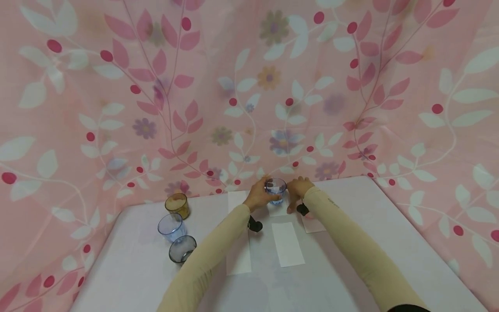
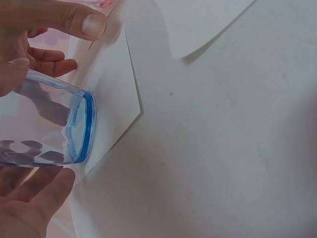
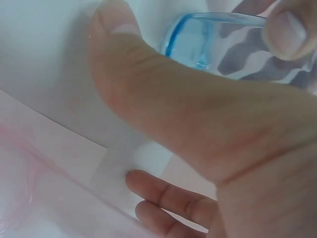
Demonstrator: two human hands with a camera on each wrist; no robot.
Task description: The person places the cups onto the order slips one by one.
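Observation:
A clear blue glass cup (image 1: 276, 188) stands upright near the back of the table, over a sheet of white paper (image 1: 278, 210). My left hand (image 1: 259, 196) grips its side, with the thumb at the front and fingers behind, visible through the glass. On the other side is my right hand (image 1: 299, 190). In the right wrist view one right fingertip touches the cup (image 3: 190, 42) near the rim, while the thumb (image 3: 148, 79) extends past it and the other fingers hang loosely. The left wrist view shows the cup's blue base (image 2: 86, 129) close above the paper; contact cannot be told.
At the left stand an amber glass cup (image 1: 177, 207), a light blue one (image 1: 171, 227) and a grey one (image 1: 183, 250). A long white paper strip (image 1: 238, 258), a shorter one (image 1: 287, 245) and a pinkish sheet (image 1: 314, 224) lie on the table. A floral curtain (image 1: 249, 86) hangs behind.

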